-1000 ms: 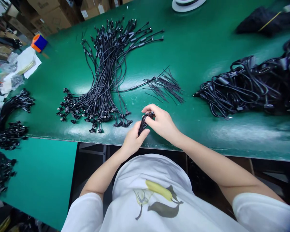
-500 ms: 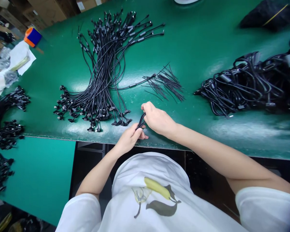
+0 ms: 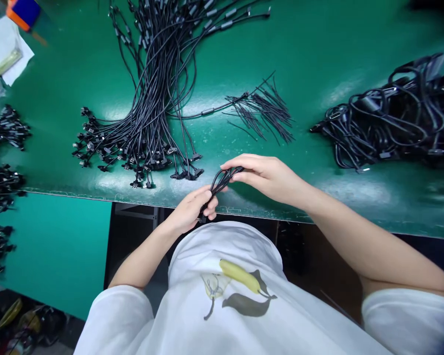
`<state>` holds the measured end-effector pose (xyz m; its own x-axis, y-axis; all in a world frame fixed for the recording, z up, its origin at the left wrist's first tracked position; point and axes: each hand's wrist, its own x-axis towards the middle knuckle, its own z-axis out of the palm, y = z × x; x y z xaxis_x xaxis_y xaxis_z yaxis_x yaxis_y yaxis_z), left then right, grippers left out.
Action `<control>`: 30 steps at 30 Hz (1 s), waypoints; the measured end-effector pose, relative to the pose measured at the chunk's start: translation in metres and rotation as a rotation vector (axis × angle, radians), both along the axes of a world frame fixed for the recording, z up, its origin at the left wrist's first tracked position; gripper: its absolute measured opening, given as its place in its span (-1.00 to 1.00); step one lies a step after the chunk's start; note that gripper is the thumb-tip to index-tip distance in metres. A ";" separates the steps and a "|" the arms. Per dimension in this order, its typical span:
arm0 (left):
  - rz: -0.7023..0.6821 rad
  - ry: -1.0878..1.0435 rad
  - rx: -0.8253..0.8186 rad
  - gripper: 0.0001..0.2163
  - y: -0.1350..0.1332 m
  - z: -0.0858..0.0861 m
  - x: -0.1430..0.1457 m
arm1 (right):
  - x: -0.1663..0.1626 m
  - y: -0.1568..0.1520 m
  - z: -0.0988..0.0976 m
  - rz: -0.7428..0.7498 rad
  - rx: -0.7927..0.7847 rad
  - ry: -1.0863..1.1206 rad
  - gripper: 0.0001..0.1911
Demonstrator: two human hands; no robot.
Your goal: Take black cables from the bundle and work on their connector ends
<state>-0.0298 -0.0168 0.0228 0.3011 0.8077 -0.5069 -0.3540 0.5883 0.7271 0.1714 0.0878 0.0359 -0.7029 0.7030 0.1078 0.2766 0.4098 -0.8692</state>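
Note:
A black cable (image 3: 219, 184), folded into a small looped bundle, spans both hands near the table's front edge. My left hand (image 3: 192, 208) is closed around its lower end, where a dark connector pokes out below the fingers. At the upper right end of the bundle, my right hand (image 3: 268, 176) has its thumb and fingers closed on the loops. Beyond the hands lies a pile of short black ties (image 3: 268, 111). To their left spreads a large bunch of loose black cables (image 3: 157, 88) with connectors at the near end.
Coiled black cables (image 3: 388, 116) are heaped on the right of the green table (image 3: 311, 54). More cable bunches (image 3: 3, 182) lie at the left edge. An orange and blue object (image 3: 24, 12) and white paper (image 3: 7, 49) sit at the far left.
My right hand has moved right and its fingers now reach along the cable bundle, more of which shows. My left hand has shifted slightly down and left. The head view has tilted downward.

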 end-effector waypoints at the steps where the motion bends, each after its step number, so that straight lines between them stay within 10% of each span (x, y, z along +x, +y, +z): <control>1: -0.006 -0.008 0.010 -0.61 0.001 0.001 0.000 | -0.001 -0.003 0.000 -0.054 0.073 -0.002 -0.74; 10: -0.012 0.004 0.078 -0.59 0.005 0.003 0.005 | -0.005 -0.010 0.012 -0.142 0.307 -0.177 -0.75; 20: -0.050 -0.068 0.000 -0.61 0.002 0.000 0.010 | -0.004 0.010 0.016 0.148 0.250 -0.179 -0.84; 30: -0.231 0.191 0.129 -0.65 0.017 0.008 0.004 | -0.005 -0.019 0.010 0.287 0.639 -0.433 -0.67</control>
